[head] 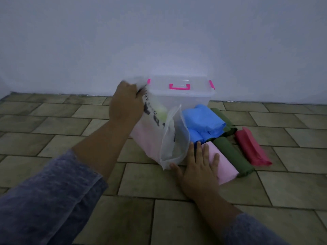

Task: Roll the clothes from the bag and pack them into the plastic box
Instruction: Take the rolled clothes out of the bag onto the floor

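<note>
My left hand (126,103) grips the top of a translucent white plastic bag (166,138) and holds it upright on the floor; pink and pale green cloth shows through it. My right hand (198,167) lies flat, fingers spread, on the near end of a pink rolled garment (224,167). Beside that lie a dark green roll (233,154), a red roll (251,147) and blue rolls (201,122). The clear plastic box (182,98) with pink latches and handle stands behind them against the wall, lid on.
The floor is tan brick-pattern tile (159,218). A plain white wall (159,41) rises right behind the box. My grey-blue sleeves fill the lower left and lower right corners.
</note>
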